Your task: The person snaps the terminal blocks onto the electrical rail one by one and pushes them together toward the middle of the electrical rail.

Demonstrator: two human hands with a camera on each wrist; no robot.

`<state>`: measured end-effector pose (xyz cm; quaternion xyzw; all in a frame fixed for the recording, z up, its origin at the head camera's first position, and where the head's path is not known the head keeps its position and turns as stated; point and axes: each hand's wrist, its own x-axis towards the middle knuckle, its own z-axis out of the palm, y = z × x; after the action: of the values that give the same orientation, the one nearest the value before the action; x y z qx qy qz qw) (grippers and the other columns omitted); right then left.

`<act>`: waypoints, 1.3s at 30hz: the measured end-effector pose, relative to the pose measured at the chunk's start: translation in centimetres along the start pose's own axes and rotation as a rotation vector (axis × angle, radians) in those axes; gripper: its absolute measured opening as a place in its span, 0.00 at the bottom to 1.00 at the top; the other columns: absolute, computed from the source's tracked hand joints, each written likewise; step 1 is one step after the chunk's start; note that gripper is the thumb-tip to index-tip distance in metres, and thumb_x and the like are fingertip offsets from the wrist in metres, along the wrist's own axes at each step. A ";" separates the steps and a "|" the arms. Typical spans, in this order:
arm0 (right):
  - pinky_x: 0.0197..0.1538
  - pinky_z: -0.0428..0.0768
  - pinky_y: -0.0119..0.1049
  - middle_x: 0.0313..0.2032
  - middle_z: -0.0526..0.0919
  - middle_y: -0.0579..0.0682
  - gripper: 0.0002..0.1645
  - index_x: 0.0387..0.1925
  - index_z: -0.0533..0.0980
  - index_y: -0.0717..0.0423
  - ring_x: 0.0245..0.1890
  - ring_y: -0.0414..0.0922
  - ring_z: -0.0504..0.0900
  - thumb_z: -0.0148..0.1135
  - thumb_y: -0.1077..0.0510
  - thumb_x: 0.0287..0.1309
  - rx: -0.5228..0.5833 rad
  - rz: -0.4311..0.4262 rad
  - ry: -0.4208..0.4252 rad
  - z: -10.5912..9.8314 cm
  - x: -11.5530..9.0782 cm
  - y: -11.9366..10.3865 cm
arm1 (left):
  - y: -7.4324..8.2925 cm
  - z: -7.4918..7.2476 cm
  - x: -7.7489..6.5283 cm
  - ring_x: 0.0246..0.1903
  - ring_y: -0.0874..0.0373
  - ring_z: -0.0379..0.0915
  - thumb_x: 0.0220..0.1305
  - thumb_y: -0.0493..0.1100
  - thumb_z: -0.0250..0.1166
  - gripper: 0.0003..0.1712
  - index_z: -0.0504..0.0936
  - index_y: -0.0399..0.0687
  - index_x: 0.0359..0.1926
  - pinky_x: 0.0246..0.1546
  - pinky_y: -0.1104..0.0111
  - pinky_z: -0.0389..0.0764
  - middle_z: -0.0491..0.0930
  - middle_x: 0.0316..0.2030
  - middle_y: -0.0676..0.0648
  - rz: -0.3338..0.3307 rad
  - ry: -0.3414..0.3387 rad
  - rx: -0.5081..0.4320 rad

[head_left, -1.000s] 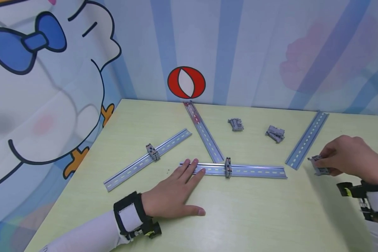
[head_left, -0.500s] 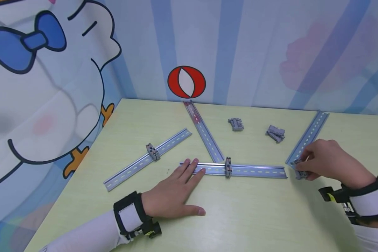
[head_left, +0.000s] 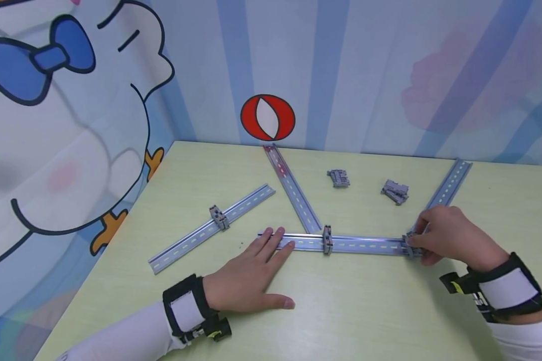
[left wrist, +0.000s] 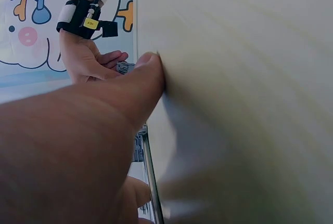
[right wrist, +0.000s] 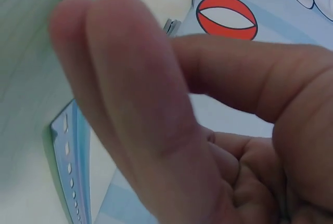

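Note:
In the head view a slotted metal DIN rail (head_left: 366, 245) lies across the middle of the table, with one grey terminal block (head_left: 327, 240) standing on it. My left hand (head_left: 248, 276) rests palm down, fingers straight, its fingertips over the rail's left end. At the right end my right hand (head_left: 451, 238) pinches another grey terminal block (head_left: 411, 245), which overlaps the rail's tip. Fingers hide part of that block; the left wrist view shows it as a small grey piece (left wrist: 124, 67) at the fingertips. In the right wrist view the fingers cover it.
A second rail (head_left: 185, 245) at left carries a terminal block (head_left: 219, 218). Another rail (head_left: 293, 190), reddish at its far end, runs toward the wall. At right a rail (head_left: 449, 183) lies partly behind my hand. Loose terminal blocks (head_left: 339, 178) and a small pile (head_left: 395, 192) sit behind.
My right hand has moved left with the terminal block, from beside the right-hand rail to the right end of the middle rail. The left hand has stayed in place.

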<state>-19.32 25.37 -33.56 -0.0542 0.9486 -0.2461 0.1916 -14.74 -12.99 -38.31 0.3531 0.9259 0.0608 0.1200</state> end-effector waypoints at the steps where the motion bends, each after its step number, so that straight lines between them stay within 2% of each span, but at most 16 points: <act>1: 0.25 0.83 0.38 0.22 0.82 0.51 0.13 0.36 0.77 0.70 0.19 0.43 0.84 0.64 0.61 0.58 -0.007 -0.002 0.009 0.1 0.0 -0.1 | 0.0 0.0 0.0 0.75 0.47 0.21 0.56 0.82 0.46 0.61 0.38 0.55 0.78 0.74 0.56 0.42 0.27 0.77 0.45 -0.001 -0.001 -0.001; 8: 0.23 0.80 0.36 0.18 0.81 0.50 0.08 0.31 0.76 0.68 0.16 0.42 0.82 0.60 0.63 0.57 -0.059 -0.034 0.068 0.8 0.2 -1.0 | 0.1 -0.1 0.0 0.75 0.47 0.21 0.56 0.82 0.46 0.61 0.38 0.54 0.78 0.74 0.56 0.42 0.27 0.77 0.44 -0.007 -0.003 0.008; 16: 0.24 0.81 0.36 0.20 0.82 0.51 0.10 0.32 0.76 0.69 0.17 0.43 0.83 0.61 0.62 0.56 -0.031 -0.021 0.049 0.8 0.5 -0.8 | 0.1 -0.2 -0.1 0.75 0.46 0.22 0.57 0.82 0.46 0.61 0.38 0.53 0.78 0.74 0.56 0.41 0.28 0.77 0.43 -0.001 0.003 0.022; 24: 0.23 0.80 0.36 0.18 0.81 0.50 0.08 0.31 0.76 0.69 0.15 0.42 0.82 0.60 0.64 0.55 -0.039 -0.046 0.070 0.9 0.5 -0.7 | 0.3 -0.2 -0.2 0.75 0.45 0.23 0.58 0.80 0.48 0.60 0.39 0.51 0.78 0.74 0.56 0.41 0.29 0.77 0.41 0.002 0.016 0.020; 34: 0.24 0.82 0.37 0.20 0.82 0.50 0.10 0.32 0.77 0.69 0.18 0.43 0.83 0.61 0.62 0.57 -0.013 -0.033 0.039 0.7 1.1 -0.2 | 0.2 -0.2 0.0 0.75 0.45 0.22 0.57 0.81 0.47 0.61 0.38 0.52 0.78 0.74 0.56 0.40 0.28 0.77 0.42 0.003 0.012 0.020; 39: 0.27 0.83 0.38 0.22 0.83 0.48 0.16 0.33 0.80 0.66 0.22 0.43 0.84 0.63 0.54 0.61 0.020 -0.022 -0.044 0.1 0.8 0.6 | 0.2 -0.1 -0.1 0.75 0.45 0.22 0.57 0.81 0.47 0.61 0.38 0.52 0.78 0.74 0.56 0.40 0.28 0.77 0.42 0.002 0.009 0.019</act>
<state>-20.05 25.70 -34.21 -0.0681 0.9409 -0.2567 0.2101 -14.55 -12.91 -38.10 0.3549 0.9266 0.0537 0.1123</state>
